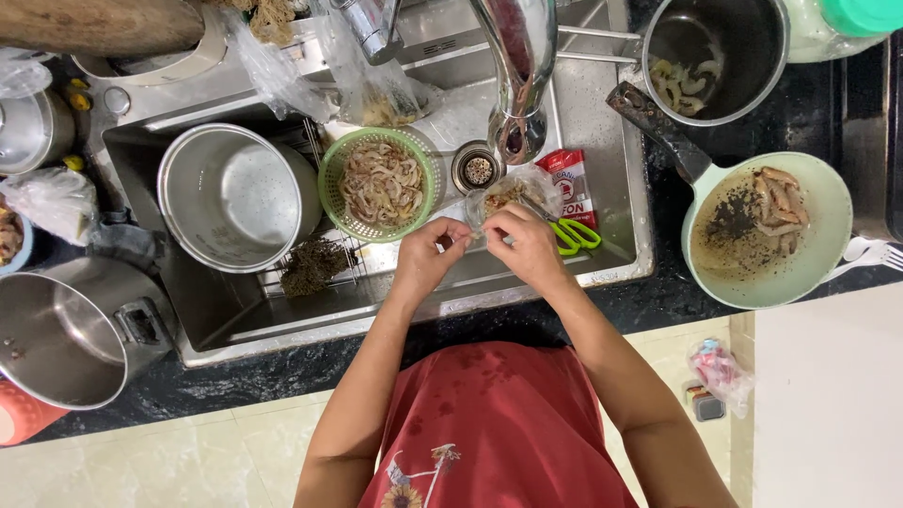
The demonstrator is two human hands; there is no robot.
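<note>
Over the steel sink (216,310), my left hand (425,256) and my right hand (527,246) are pinched together on a small shrimp piece between them. Just beyond my right hand lies a clear plastic bag (513,193) with shrimp bits, and green-handled scissors (574,235) lie beside that hand. A green basket (381,184) holding peeled shrimp shells stands left of the bag, under the tap (515,75).
A big steel pot (230,196) sits in the sink, another (71,329) on the black counter at left. A pale green frying pan (767,230) with shrimp and a steel saucepan (715,56) stand at right. A red-white packet (569,179) lies near the drain.
</note>
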